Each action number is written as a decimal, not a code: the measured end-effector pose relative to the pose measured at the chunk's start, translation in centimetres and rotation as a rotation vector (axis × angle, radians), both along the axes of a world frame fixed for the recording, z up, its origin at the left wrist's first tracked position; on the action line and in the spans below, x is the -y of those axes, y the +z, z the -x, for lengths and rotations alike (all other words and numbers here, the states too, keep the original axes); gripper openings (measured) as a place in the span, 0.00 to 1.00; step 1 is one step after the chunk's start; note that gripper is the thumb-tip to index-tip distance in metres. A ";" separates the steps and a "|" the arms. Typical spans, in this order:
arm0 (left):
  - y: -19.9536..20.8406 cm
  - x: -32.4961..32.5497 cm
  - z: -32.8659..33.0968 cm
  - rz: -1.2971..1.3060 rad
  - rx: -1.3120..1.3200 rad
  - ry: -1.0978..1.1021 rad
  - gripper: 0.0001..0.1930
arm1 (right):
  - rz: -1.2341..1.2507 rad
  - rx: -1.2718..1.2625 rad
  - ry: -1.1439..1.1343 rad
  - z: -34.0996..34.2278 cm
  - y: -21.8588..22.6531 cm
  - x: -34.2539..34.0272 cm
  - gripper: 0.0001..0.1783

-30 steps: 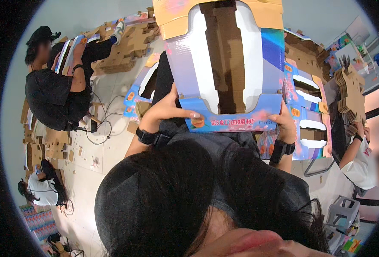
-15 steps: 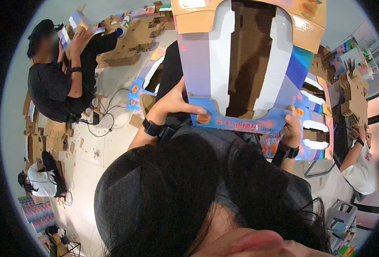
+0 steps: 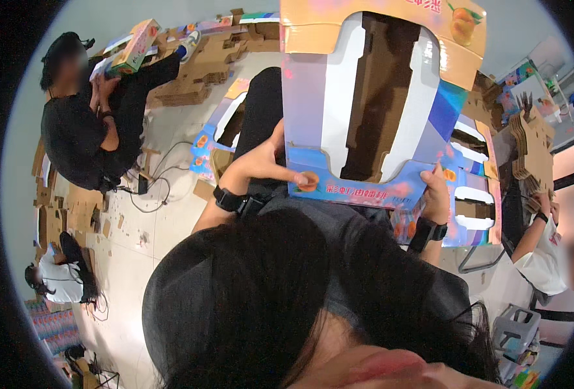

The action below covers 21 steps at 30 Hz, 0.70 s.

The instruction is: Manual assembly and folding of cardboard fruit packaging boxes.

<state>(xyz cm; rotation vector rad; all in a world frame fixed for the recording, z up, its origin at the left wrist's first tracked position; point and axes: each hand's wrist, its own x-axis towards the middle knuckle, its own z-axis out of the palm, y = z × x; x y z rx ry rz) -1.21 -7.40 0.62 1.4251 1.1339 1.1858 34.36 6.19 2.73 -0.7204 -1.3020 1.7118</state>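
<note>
A printed cardboard fruit box [image 3: 306,104], blue and purple with orange corners and peach pictures, is held up before my chest. Through the large cutout in its face show white flaps and a brown strip of bare cardboard. My left hand [image 3: 271,162] grips the lower left corner, thumb pressed on the blue front edge and its other fingers mostly behind the box. At the lower right corner, my right hand [image 3: 436,194] holds the same edge with its thumb up. Both wrists wear black straps.
More printed boxes [image 3: 474,206] stand to the right, and another [image 3: 225,129] lies on the floor at left. A seated co-worker [image 3: 83,129] handles a box at the far left. Flat cardboard [image 3: 190,84] is piled behind. Another person [image 3: 550,253] is by stacked cardboard [image 3: 530,149]; a grey stool [image 3: 517,327] stands below.
The box has shifted slightly right and down, showing more of its top edge, with both hands still on it. The co-worker at left has lowered their hands and turned their box.
</note>
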 end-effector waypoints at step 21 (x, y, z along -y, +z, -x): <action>1.2 -1.3 -2.1 0.418 0.286 -0.050 0.38 | 0.380 -0.080 -0.184 -0.3 -3.1 -1.8 0.26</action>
